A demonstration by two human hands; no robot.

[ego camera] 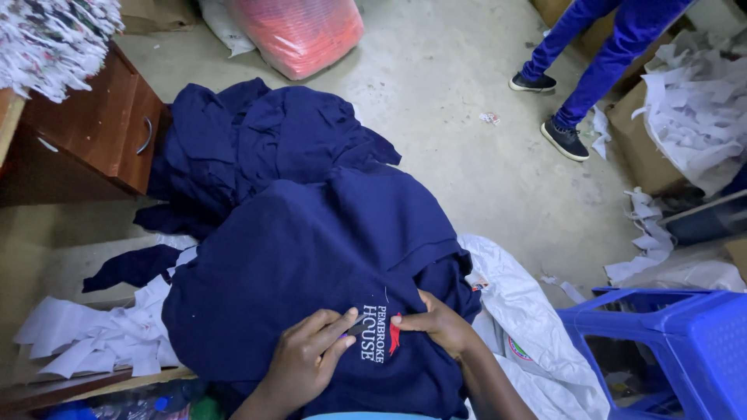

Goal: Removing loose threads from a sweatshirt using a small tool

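A navy blue garment [311, 257] with white embroidered lettering and a small red emblem lies over my lap. My left hand [307, 354] rests on the cloth just left of the embroidery, fingers pinching a small dark tool at the lettering. My right hand [440, 323] presses the fabric at the right of the emblem, fingers curled and holding the cloth taut. A heap of more navy garments [257, 140] lies on the floor beyond.
A wooden cabinet with a drawer handle [101, 128] stands at left. White paper scraps [93, 334] lie at lower left, a white bag [537, 327] and blue plastic stool [677, 342] at right. Another person's legs in blue trousers [599, 54] stand at upper right beside cardboard boxes. A red sack [299, 31] sits at the back.
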